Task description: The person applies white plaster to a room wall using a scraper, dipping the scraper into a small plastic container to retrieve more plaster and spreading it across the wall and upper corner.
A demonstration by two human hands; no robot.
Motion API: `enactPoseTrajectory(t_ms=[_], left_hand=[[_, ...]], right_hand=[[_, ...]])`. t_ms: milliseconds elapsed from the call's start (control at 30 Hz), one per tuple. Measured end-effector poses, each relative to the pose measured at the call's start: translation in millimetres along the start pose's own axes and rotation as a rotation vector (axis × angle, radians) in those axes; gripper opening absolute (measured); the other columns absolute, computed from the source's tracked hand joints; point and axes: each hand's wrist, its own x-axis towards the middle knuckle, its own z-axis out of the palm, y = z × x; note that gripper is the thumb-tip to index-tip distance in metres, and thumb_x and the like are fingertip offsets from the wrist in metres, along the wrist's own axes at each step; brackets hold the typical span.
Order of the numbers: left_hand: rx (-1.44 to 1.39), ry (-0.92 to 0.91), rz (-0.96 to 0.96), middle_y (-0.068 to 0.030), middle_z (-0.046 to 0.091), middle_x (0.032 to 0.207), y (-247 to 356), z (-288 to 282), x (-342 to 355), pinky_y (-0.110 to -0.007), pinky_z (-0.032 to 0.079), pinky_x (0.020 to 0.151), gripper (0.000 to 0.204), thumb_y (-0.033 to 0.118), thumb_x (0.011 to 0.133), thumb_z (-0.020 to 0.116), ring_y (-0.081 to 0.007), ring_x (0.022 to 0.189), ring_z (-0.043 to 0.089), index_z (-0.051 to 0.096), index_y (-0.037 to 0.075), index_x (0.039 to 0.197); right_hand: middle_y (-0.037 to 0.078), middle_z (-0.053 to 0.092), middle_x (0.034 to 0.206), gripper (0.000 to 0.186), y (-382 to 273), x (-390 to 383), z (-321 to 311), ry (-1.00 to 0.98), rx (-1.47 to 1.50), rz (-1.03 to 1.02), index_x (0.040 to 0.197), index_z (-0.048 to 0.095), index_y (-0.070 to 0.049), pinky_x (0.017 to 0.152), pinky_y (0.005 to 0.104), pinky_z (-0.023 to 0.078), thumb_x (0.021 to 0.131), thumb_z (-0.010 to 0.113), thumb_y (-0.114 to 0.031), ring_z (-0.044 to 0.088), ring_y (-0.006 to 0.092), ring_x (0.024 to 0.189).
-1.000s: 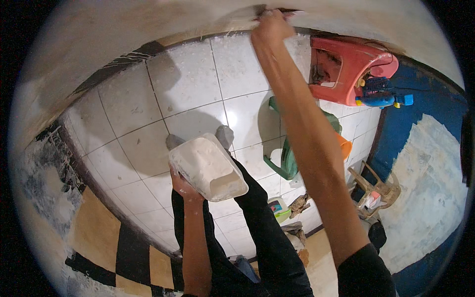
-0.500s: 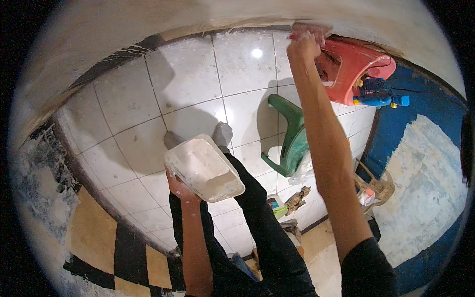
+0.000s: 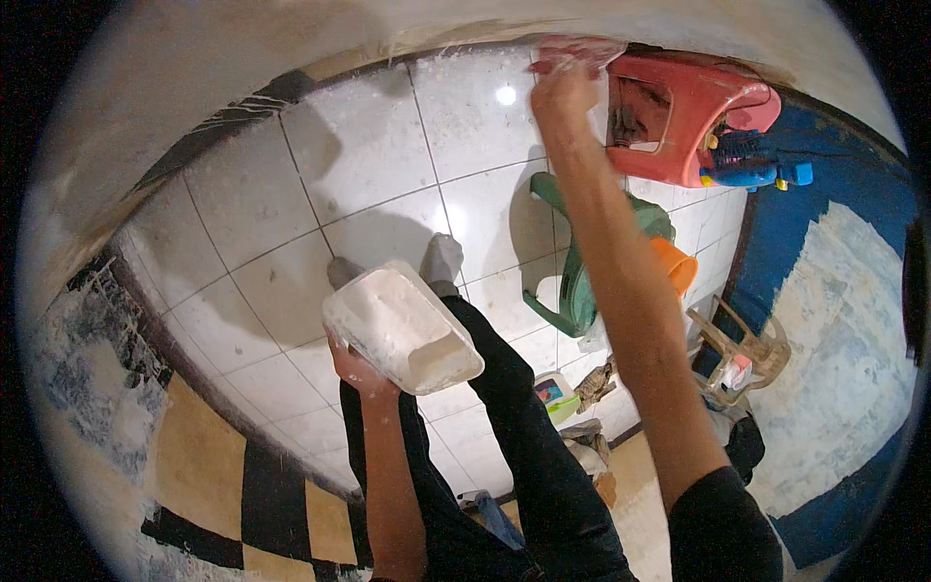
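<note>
My left hand (image 3: 362,370) grips a whitish rectangular plastic tub (image 3: 396,373) by its left side, over my legs. Smooth off-white paste (image 3: 441,361) lies in the tub's near right corner, and thinner smears coat its inside. My right arm reaches far forward. At its end my right hand (image 3: 565,94), a little blurred, is closed on a wide reddish scraper (image 3: 574,53) smeared with white. The scraper is up at the low edge of the pale wall (image 3: 407,24); whether its blade touches cannot be made out.
A red plastic stool (image 3: 693,116) with blue tools on it stands right of my right hand. A green stool (image 3: 579,276) is partly behind my forearm, near an orange container (image 3: 676,265). A tan stool (image 3: 742,354) stands by the blue, patched wall (image 3: 853,359). White tiles (image 3: 388,145) cover the floor.
My right hand and the scraper have moved left along the wall's lower edge. The orange container now shows beside my forearm. The tub stays almost in place in my left hand.
</note>
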Motion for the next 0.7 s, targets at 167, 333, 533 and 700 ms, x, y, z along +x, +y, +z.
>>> enactPoseTrajectory(t_ms=[167,333,533,700], left_hand=[[0.131,-0.025,0.070,-0.0133,0.044,0.120,-11.4,-10.0,3.2,-0.044,0.040,0.091,0.049,0.042,0.089,0.029,-0.0303,0.108,0.046,0.039,0.006,0.120],[0.107,0.134,0.074,-0.0165,0.046,0.115,-1.9,12.3,-3.6,-0.041,0.045,0.085,0.046,0.033,0.083,0.033,-0.0309,0.102,0.050,0.040,0.003,0.117],[0.207,-0.033,0.098,-0.0134,0.045,0.118,-2.0,0.7,-1.2,-0.044,0.040,0.090,0.048,0.042,0.089,0.030,-0.0302,0.107,0.047,0.040,0.006,0.120],[-0.013,0.015,0.002,-0.0136,0.046,0.118,-1.2,-8.0,3.7,-0.044,0.040,0.090,0.050,0.043,0.088,0.029,-0.0300,0.107,0.047,0.040,0.006,0.120]], right_hand=[[0.005,0.054,0.086,0.019,8.0,42.5,6.4,-0.431,0.110,-0.001,0.094,0.050,-0.007,0.067,0.0312,0.042,0.087,0.038,-0.019,0.051,0.0198,0.077],[0.004,0.052,0.083,0.021,13.5,-120.3,52.7,-0.292,-0.029,0.263,0.091,0.053,0.002,0.064,0.0245,0.039,0.071,0.049,0.008,0.048,0.0115,0.072],[0.004,0.052,0.080,0.017,-36.4,-48.4,16.8,-0.058,-0.037,0.012,0.091,0.049,-0.004,0.052,0.0257,0.040,0.076,0.051,0.004,0.050,0.0132,0.066],[0.002,0.048,0.074,0.015,-75.6,23.7,19.6,-0.151,-0.113,-0.287,0.082,0.049,-0.004,0.051,0.0223,0.036,0.074,0.045,0.008,0.044,0.0084,0.062]])
